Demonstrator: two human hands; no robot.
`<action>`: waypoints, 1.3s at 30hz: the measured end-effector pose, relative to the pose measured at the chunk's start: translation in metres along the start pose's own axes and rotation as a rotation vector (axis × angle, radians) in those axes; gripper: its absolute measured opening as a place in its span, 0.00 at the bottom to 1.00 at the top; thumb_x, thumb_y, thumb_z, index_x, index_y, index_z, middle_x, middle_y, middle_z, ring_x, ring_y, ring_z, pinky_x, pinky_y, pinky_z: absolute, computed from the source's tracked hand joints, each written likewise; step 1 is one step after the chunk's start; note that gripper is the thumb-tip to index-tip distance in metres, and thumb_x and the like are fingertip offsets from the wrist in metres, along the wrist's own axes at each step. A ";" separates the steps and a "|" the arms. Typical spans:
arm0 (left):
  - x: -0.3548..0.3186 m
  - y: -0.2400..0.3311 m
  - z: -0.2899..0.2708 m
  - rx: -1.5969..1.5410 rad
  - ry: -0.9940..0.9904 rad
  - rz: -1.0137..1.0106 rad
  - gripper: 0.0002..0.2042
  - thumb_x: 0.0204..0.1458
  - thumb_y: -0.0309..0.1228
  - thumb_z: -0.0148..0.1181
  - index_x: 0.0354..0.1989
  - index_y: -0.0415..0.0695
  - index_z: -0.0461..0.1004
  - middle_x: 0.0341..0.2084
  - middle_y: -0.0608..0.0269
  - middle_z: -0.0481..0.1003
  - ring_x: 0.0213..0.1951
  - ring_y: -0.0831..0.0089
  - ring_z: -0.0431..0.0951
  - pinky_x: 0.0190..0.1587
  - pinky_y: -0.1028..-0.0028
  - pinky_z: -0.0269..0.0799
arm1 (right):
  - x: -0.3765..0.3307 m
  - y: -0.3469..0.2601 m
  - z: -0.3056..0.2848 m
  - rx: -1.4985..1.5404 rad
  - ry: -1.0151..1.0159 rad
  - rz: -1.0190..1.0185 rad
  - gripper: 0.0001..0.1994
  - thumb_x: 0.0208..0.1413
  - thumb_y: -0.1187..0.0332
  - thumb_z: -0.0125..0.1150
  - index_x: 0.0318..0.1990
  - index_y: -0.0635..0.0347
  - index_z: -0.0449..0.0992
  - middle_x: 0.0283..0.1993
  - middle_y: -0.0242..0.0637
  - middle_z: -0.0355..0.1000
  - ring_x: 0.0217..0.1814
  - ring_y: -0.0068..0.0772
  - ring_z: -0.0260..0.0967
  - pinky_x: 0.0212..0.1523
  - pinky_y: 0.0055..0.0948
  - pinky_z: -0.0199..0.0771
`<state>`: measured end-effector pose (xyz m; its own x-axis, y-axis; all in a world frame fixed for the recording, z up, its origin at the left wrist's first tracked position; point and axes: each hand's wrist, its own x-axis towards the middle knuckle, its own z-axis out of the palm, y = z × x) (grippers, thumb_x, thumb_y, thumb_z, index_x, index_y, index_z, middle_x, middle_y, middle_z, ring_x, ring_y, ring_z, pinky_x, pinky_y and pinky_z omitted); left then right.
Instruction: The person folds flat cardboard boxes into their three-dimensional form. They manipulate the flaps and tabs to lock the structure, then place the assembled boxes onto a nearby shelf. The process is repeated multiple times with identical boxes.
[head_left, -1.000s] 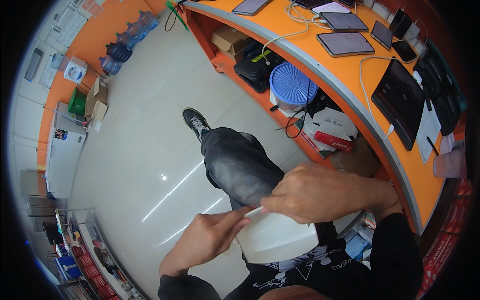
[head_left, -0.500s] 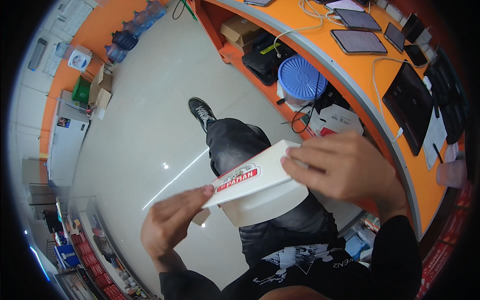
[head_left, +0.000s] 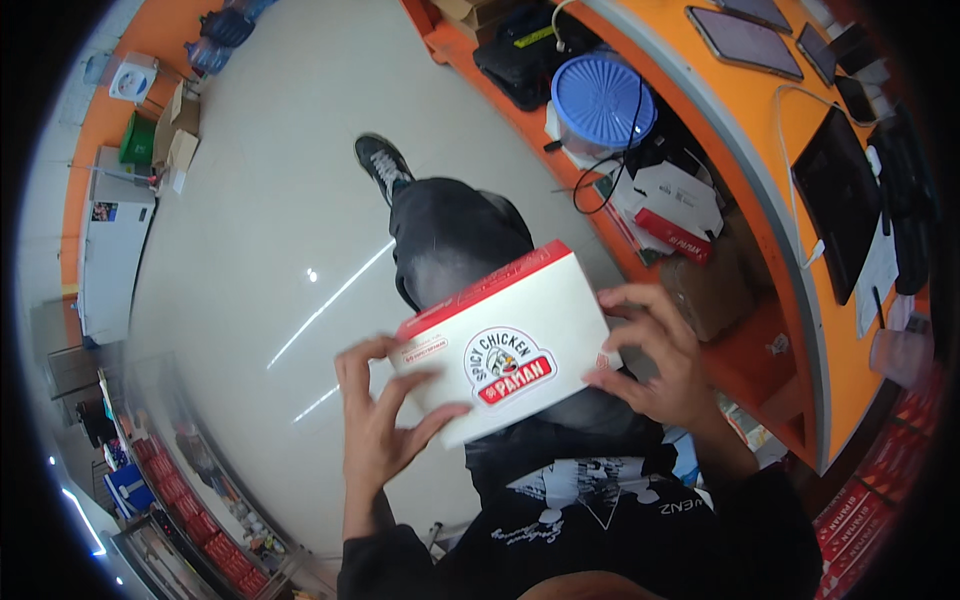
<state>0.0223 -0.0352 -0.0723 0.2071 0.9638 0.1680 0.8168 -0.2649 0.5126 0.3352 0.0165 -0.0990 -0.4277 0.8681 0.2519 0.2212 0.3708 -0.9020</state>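
Box point(head_left: 510, 370), white and red, held over the dark-trousered leg point(head_left: 450, 225), left hand point(head_left: 388, 405) grasping one end, right hand point(head_left: 660, 355) the other; the step looks like closing it, calling next for even pressure.

Held white box point(head_left: 512, 345) bears a lettered logo; black shirt point(head_left: 600, 538), white lettering.

The left hand point(head_left: 375, 415) and right hand point(head_left: 678, 378) hold a white, red-sided paperboard carton point(head_left: 535, 320) by its opposite ends above a black-trousered leg point(head_left: 455, 225), while a blue-lidded tub point(head_left: 603, 100) sits beneath the orange worktop point(head_left: 850, 345)
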 end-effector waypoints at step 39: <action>-0.017 0.002 0.077 -0.634 0.194 0.121 0.29 0.34 0.51 0.81 0.37 0.41 0.78 0.43 0.50 0.78 0.49 0.44 0.80 0.50 0.52 0.78 | -0.011 -0.042 0.039 -0.444 -0.307 -0.213 0.30 0.60 0.56 0.68 0.59 0.73 0.72 0.53 0.53 0.75 0.54 0.47 0.74 0.54 0.51 0.74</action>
<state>0.0621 -0.0496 -0.1386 0.1287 0.9188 0.3732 0.3078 -0.3947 0.8657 0.2963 -0.0213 -0.0778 -0.7233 0.6480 0.2385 0.4205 0.6874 -0.5922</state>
